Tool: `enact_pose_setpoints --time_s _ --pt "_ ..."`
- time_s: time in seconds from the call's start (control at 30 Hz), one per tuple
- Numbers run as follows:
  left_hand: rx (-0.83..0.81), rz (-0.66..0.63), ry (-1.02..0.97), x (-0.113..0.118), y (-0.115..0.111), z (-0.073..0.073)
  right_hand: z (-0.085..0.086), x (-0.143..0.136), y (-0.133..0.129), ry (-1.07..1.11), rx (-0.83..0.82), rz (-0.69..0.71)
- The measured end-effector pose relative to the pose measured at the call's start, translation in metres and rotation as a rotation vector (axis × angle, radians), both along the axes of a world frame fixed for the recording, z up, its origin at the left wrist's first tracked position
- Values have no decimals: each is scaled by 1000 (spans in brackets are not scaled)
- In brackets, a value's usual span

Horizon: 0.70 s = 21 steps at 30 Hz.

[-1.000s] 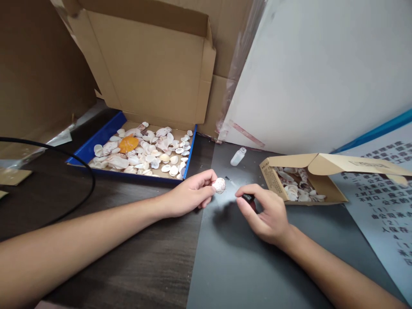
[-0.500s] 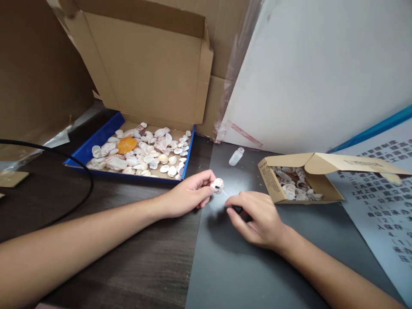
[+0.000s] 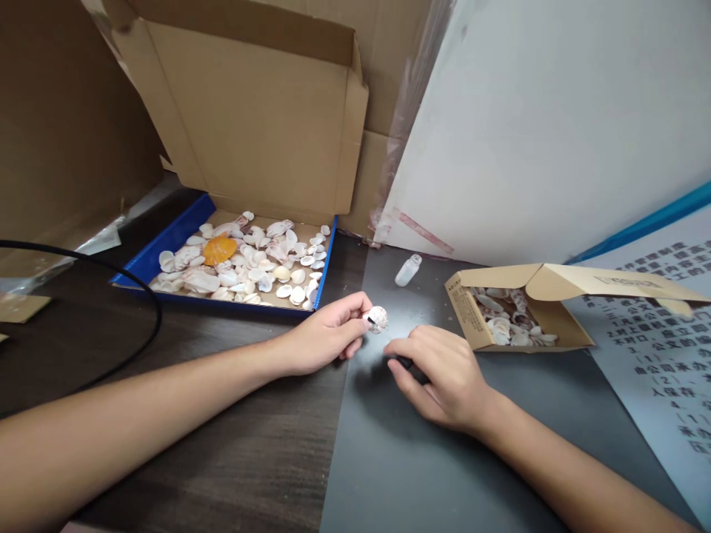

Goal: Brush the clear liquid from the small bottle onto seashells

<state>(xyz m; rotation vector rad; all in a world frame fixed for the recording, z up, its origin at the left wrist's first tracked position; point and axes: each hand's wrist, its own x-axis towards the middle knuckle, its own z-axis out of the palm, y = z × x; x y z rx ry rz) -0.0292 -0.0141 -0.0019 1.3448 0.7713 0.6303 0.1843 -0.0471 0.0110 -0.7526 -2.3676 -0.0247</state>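
Note:
My left hand (image 3: 327,337) pinches a small speckled shell (image 3: 378,318) at its left edge, a dark patch showing on the shell. Just to the right, my right hand (image 3: 438,374) is closed around a black handle (image 3: 405,362), most of it hidden by the fingers. A gap separates the right fingertips from the shell. Behind both hands a small frosted bottle (image 3: 408,271) without a cap stands on the grey mat (image 3: 389,459).
A blue-edged box (image 3: 222,300) of shells, including an orange one (image 3: 219,250), sits at the back left. To the right is a smaller cardboard box (image 3: 472,318) of shells. A black cable (image 3: 158,318) curves at the left; a printed sheet (image 3: 655,355) lies far right.
My right hand has shifted slightly left, and the thin pale tip seen between it and the shell no longer shows clearly. The shell has turned a little in my left fingers.

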Motion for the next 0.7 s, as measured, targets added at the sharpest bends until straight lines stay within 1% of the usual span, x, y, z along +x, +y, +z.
enact_pose_setpoints --time_s 0.1,0.23,0.37,0.5,0.63,0.7 --pt "9 -8 5 0 -1 1 1 -1 0 45 -6 -61" --pt "92 -26 -1 1 -1 1 4 -3 -1 50 -34 22" --pt "153 -18 9 1 -2 2 4 -2 -1 111 -62 -50" --pt "217 -15 66 2 -3 2 3 -2 -2 110 -79 25" --pt "248 -27 101 1 -4 1 3 -3 -4 137 -62 -27" --pt "259 -27 107 1 -3 0 4 -2 -4 136 -77 -2"
